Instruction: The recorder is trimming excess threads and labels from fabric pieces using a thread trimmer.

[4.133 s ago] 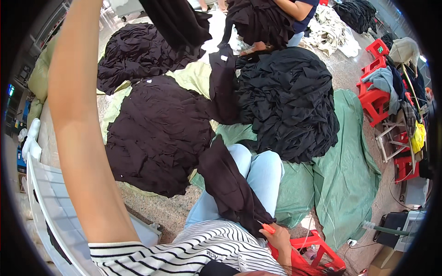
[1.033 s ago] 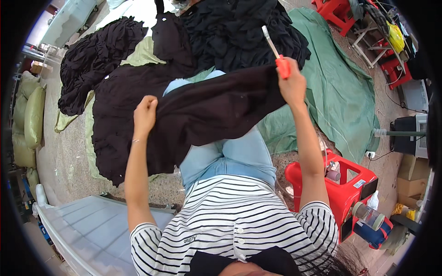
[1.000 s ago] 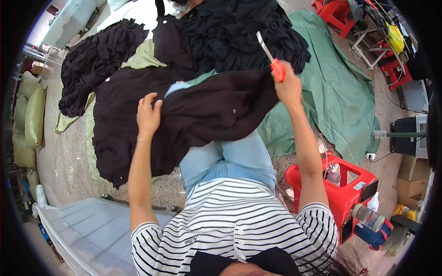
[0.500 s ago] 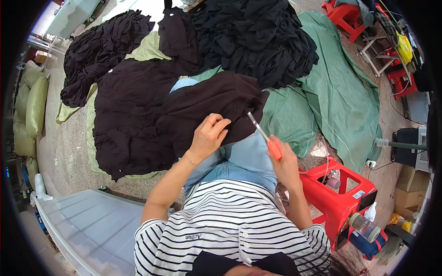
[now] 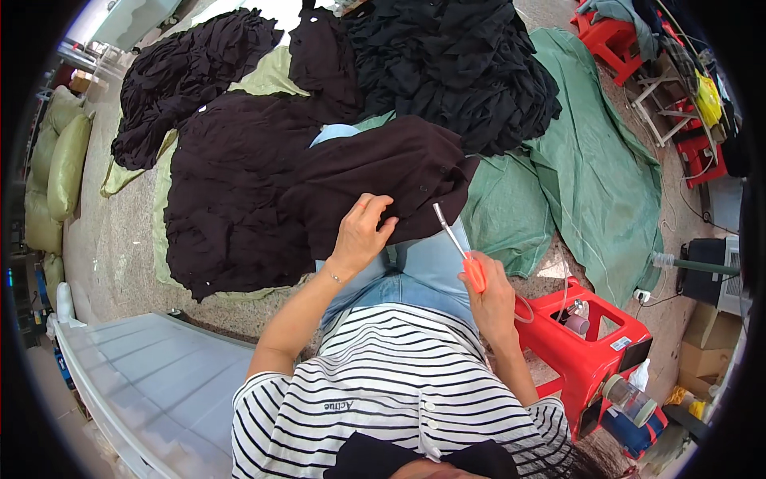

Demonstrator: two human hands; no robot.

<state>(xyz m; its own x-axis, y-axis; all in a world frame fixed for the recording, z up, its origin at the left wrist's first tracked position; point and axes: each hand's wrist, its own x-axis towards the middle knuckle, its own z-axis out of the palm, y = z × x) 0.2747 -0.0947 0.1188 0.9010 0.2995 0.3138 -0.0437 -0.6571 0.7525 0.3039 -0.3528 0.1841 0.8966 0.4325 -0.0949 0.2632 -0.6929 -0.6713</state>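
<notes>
A dark brown garment point(image 5: 383, 160) with small buttons is spread over my jeans-clad lap. My left hand point(image 5: 363, 231) rests at its near edge, fingers bent and the thumb apart from them, with nothing visible between. My right hand point(image 5: 489, 299) is closed round the orange handle of a tool point(image 5: 475, 271) with a slim metal shaft, bent near the tip. The tip points up and away, just over the garment's right part. What kind of tool it is I cannot make out. A clear hose point(image 5: 523, 316) curves beside my right hand.
Dark brown garments point(image 5: 231, 199) lie heaped at left on pale green sheeting. A black cloth pile point(image 5: 455, 72) is at the back, beside a green tarp point(image 5: 594, 168). A red stool point(image 5: 558, 343) stands close at right, a pale plastic bin point(image 5: 167, 375) at lower left.
My left hand's thumb and fingers have spread a little. The tool tip has tilted slightly more upright and dropped a little. The whole view has shifted slightly.
</notes>
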